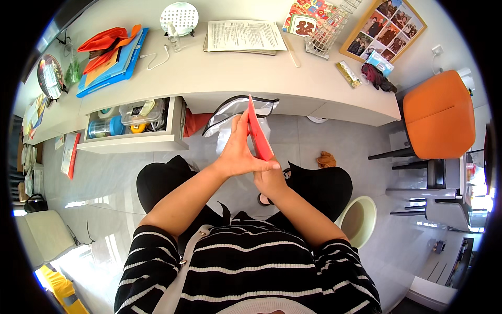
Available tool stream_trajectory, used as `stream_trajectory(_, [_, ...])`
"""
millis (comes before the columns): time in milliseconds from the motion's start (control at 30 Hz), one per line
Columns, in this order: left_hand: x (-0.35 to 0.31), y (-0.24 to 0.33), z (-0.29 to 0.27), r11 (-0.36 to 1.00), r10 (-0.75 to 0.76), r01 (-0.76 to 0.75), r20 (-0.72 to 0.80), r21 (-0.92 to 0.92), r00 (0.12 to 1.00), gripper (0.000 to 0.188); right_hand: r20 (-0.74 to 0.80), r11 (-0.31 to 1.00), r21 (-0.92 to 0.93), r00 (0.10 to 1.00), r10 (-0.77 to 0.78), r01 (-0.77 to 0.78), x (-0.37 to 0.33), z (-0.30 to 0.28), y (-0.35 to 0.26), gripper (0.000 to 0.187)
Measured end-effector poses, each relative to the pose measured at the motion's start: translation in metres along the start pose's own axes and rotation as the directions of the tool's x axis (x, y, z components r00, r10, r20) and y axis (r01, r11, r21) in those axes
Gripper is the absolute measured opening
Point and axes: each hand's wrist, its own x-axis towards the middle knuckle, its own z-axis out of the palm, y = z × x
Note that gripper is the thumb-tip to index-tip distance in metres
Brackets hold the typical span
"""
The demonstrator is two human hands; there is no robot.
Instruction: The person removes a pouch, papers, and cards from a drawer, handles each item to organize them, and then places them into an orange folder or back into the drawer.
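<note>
Presently, head view, the only one on hand: red flat piece [257,133] up in front of the torso, over the gap between the knees, seen almost edge-on. Stands steeply, upper end leaning slightly left. Broad faces turned to the sides, so what is on them cannot be read from here.

Left hand [236,149] has hold of it: fingers nearly straight and close together along the left face, thumb stretched wide, crossing by the lower end. Right hand [270,183] sits at that same lower end, partly behind the left thumb; its fingers are hidden, so cannot tell how far they close or what they grip.

Beyond and below the hands, a clear pouch [219,118] with black trim. Cannot tell whether the piece touches it. Left of it, an open drawer [133,145] juts out from the desk [219,70].

Handling notes, my judgement: piece looks thin, likely to bow if squeezed. Better to spread light pressure over the left fingers than pinch hard with the thumb. Let the right hand steady the lower end while the left keeps the face flat. Upper end seems least supported; small, slow turns suit it. Keep both corners clear of the pouch's trim, where an edge might catch.
</note>
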Motion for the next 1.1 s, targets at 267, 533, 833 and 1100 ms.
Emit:
stream_trajectory(267, [0.001,-0.001,-0.007,0.953,0.266,-0.254,-0.055,0.162,0.962,0.122,0.180,0.858,0.498,0.983,0.036,-0.123,0.011,-0.064,-0.026,0.073])
stream_trajectory(533, [-0.001,0.003,0.003,0.944,0.234,-0.241,0.056,0.225,0.971,0.132,0.134,0.731,0.566,0.917,0.375,-0.381,0.048,-0.090,-0.075,0.032])
stream_trajectory(833, [0.000,-0.010,0.007,0.874,0.437,-0.437,0.049,0.211,0.898,0.127,0.098,0.747,0.508,0.891,0.444,-0.428,0.053,-0.094,-0.082,0.031])
stream_trajectory(1100, [0.006,-0.012,0.007,0.865,0.454,-0.434,-0.025,0.252,0.891,0.117,0.006,0.982,0.063,0.984,0.177,-0.177,0.046,-0.106,-0.096,0.020])
